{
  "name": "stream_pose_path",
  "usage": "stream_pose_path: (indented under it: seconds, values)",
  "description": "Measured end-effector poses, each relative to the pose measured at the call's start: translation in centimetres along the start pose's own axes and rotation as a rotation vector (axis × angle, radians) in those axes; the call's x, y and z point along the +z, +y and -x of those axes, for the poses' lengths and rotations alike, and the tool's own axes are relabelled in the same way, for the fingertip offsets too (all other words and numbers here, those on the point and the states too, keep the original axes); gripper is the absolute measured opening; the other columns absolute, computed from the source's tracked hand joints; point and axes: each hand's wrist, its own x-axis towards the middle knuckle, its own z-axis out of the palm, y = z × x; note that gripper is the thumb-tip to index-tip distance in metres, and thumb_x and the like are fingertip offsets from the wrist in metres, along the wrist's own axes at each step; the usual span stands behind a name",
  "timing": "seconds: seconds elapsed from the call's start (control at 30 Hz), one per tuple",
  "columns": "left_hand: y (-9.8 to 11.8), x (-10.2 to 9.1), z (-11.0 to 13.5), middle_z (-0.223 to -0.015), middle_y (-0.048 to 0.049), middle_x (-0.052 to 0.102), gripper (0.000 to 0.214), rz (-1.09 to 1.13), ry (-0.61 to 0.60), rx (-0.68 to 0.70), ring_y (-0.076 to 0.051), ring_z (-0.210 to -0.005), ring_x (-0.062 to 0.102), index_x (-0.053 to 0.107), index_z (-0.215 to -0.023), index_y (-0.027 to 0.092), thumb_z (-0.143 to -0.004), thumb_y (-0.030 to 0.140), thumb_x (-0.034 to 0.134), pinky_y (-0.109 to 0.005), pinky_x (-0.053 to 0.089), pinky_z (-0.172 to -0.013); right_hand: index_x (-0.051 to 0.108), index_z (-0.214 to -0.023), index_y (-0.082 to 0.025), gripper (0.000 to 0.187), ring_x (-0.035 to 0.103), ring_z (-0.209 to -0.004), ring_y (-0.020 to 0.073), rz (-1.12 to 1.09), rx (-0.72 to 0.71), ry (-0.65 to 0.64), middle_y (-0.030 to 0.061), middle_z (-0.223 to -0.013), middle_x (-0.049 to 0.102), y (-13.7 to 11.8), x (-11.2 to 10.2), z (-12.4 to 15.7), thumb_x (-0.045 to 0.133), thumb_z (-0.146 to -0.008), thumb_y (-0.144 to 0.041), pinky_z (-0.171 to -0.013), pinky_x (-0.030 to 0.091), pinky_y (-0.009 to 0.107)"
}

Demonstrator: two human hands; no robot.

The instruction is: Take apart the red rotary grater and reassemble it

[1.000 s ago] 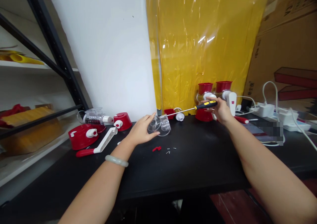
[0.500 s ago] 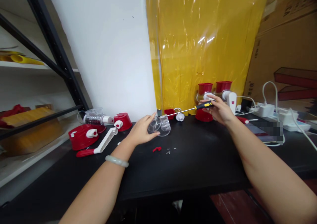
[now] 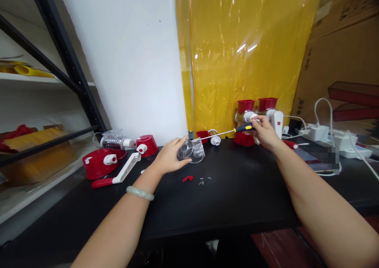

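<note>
My left hand [image 3: 171, 156] grips a clear plastic housing [image 3: 197, 151] from its left side, thumb below and fingers above, close to the black tabletop. In my right hand [image 3: 263, 132] is the black and yellow handle of a screwdriver [image 3: 244, 128], pinched near its rear end. Its long metal shaft slants down to the left, with the tip at the upper part of the clear housing. Whether the tip sits in a screw cannot be made out. Nearer to me lie a small red part [image 3: 187, 178] and several small screws [image 3: 201, 181].
On the left stand red bases [image 3: 100, 164], a crank handle [image 3: 122, 174] and a clear drum grater [image 3: 114, 139]. Behind my right hand are assembled graters with red hoppers [image 3: 268, 103]. A tablet [image 3: 314, 158] and white chargers with cables [image 3: 318, 133] occupy the right side.
The fingers of my right hand have closed from a looser, spread hold to a tighter pinch on the screwdriver handle. The clear housing and my left hand have hardly moved.
</note>
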Motion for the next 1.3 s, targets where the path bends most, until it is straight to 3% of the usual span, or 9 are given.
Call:
stream_pose_path:
  seconds: [0.07,0.13,0.27,0.4,0.53,0.7,1.3]
  values:
    - [0.1,0.0,0.0,-0.12,-0.0098,0.055,0.089,0.004,-0.002,0.002,-0.027,-0.11,0.055,0.02,-0.151,0.029,-0.078,0.047,0.067,-0.042,0.047,-0.094,0.048,-0.085,-0.025,0.031,0.047,-0.034,0.0108,0.178,-0.045,0.041,-0.0067,-0.051,0.054,0.1,-0.2,0.0,0.065,-0.077,-0.05,-0.032,0.033,0.021]
    - [0.2,0.0,0.0,-0.122,-0.0099,0.054,0.089,0.008,-0.006,0.001,-0.028,-0.111,0.055,0.019,-0.151,0.029,-0.078,0.047,0.067,-0.042,0.047,-0.095,0.049,-0.079,-0.024,0.033,0.036,-0.027,0.0092,0.28,-0.063,0.062,-0.0073,-0.041,0.045,0.1,-0.2,0.1,0.057,-0.082,-0.056,-0.028,0.023,0.021]
    - [0.2,0.0,0.0,-0.123,-0.0099,0.053,0.089,0.01,-0.015,-0.001,-0.028,-0.112,0.054,0.019,-0.151,0.029,-0.078,0.048,0.066,-0.042,0.047,-0.095,0.05,-0.078,-0.024,0.03,0.041,-0.032,0.0108,0.189,-0.026,0.074,-0.0059,-0.044,0.046,-0.2,-0.1,0.0,0.053,-0.085,-0.053,-0.03,0.028,0.023]
    - [-0.1,0.1,0.0,-0.123,-0.0101,0.053,0.09,-0.001,-0.017,-0.013,-0.028,-0.112,0.054,0.019,-0.151,0.029,-0.078,0.048,0.067,-0.042,0.047,-0.095,0.049,-0.086,-0.026,0.026,0.05,-0.04,0.0111,-0.031,0.035,0.02,-0.0058,-0.059,0.056,0.0,-0.1,-0.3,0.065,-0.075,-0.042,-0.036,0.037,0.023]
    - [-0.4,0.2,0.0,-0.123,-0.0107,0.053,0.09,-0.028,-0.011,-0.012,-0.029,-0.112,0.054,0.018,-0.151,0.028,-0.078,0.05,0.066,-0.043,0.046,-0.095,0.049,-0.082,-0.024,0.034,0.042,-0.035,0.0083,0.039,-0.005,-0.045,-0.0072,-0.048,0.049,0.3,-0.2,-0.2,0.067,-0.075,-0.051,-0.034,0.03,0.02]
    - [0.0,0.3,0.0,-0.117,-0.0103,0.054,0.091,-0.081,-0.005,0.008,-0.028,-0.106,0.056,0.015,-0.152,0.028,-0.079,0.048,0.065,-0.042,0.047,-0.091,0.044,-0.071,-0.024,0.04,0.03,-0.028,0.0082,0.193,0.017,-0.001,-0.0071,-0.037,0.042,0.4,-0.5,0.2,0.059,-0.08,-0.061,-0.029,0.018,0.022]
    - [1.1,0.2,-0.2,-0.123,-0.0108,0.055,0.085,-0.309,0.089,-0.011,-0.03,-0.109,0.052,0.021,-0.15,0.026,-0.08,0.043,0.065,-0.043,0.041,-0.092,0.043,-0.068,-0.024,0.039,0.027,-0.025,0.0081,0.162,0.07,0.055,-0.0085,-0.034,0.036,0.4,-0.4,0.2,0.06,-0.079,-0.057,-0.027,0.017,0.021]
